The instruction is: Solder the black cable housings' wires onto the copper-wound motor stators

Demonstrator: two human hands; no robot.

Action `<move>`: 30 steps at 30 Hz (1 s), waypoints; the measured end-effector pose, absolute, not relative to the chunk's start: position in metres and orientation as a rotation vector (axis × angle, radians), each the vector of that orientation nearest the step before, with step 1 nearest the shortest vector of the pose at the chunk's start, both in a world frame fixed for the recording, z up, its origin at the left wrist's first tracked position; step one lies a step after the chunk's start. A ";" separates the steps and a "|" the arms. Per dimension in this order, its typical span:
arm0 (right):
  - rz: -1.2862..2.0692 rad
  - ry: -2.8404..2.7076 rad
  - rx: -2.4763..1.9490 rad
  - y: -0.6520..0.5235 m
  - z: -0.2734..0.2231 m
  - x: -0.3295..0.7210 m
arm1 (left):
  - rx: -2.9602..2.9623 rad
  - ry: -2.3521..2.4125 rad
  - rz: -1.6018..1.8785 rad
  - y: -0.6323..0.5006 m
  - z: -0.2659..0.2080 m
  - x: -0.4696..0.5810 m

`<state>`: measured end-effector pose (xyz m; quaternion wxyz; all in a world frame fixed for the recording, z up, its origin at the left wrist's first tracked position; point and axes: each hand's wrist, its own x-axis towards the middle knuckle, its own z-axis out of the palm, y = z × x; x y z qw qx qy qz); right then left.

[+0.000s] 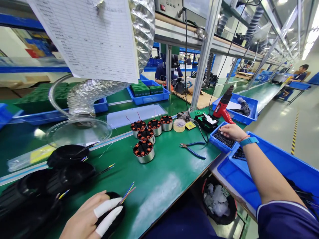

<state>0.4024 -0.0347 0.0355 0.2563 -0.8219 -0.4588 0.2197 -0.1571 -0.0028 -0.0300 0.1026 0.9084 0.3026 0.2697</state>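
My left hand [96, 215], with white finger cots on two fingers, is closed on a cable [128, 194] that ends in blue, yellow and pink wires. Under that hand is a black round housing [116, 223], partly hidden. My right hand [233, 131], a teal band at the wrist, reaches over a small blue bin [214, 140]. Its fingers are pinched together just above short black tube pieces [224, 139]; what they hold is too small to tell. More black housings [71, 172] with coloured wire ends lie at the left.
Several copper-wound stators [144, 152] stand mid-table. Blue-handled cutters [193, 150], a tape roll [179, 125] and a red heat gun [224, 106] lie to their right. A clear suction hood [79, 132] hangs at left. Beyond the table edge is a waste bin [219, 202].
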 end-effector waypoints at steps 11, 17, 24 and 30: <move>0.420 -2.238 -1.622 -0.011 -0.021 0.142 | 2.195 1.251 0.672 -0.008 -0.007 -0.146; 0.388 -2.452 -1.618 0.013 -0.052 0.073 | 2.109 1.244 0.735 -0.012 -0.007 -0.147; 0.457 -2.337 -1.559 0.020 -0.059 0.076 | 2.052 1.253 0.790 -0.013 -0.009 -0.149; 0.591 -2.151 -1.453 0.029 -0.067 0.076 | 2.044 1.240 0.799 -0.014 -0.010 -0.150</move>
